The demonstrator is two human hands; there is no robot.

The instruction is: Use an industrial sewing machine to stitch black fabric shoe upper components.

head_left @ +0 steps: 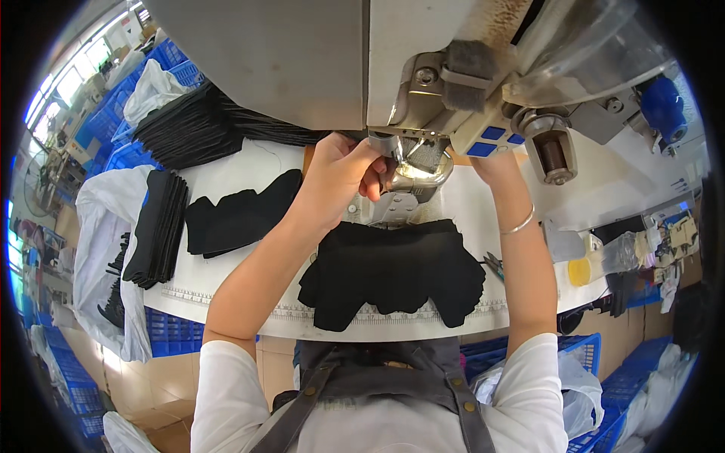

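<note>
A sewing machine [419, 177] with a metal arm and needle area stands in front of me on a white table. My left hand [343, 170] is at the left of its metal parts, thumb and fingers drawn together; what they hold, if anything, I cannot make out. My right hand [495, 164] reaches up behind the machine's head, its fingers hidden; a bracelet circles that wrist. Close to me lies a pile of cut black fabric pieces [393, 275]. Another black fabric piece [245, 215] rests to the left, by my left forearm.
Stacked black fabric [189, 124] fills the back left. A further black stack [157, 226] and a white plastic bag [106, 226] hang at the left table edge. Small snips [492, 264] lie near my right forearm. Blue crates [177, 332] stand below; a yellow-capped bottle [596, 268] lies right.
</note>
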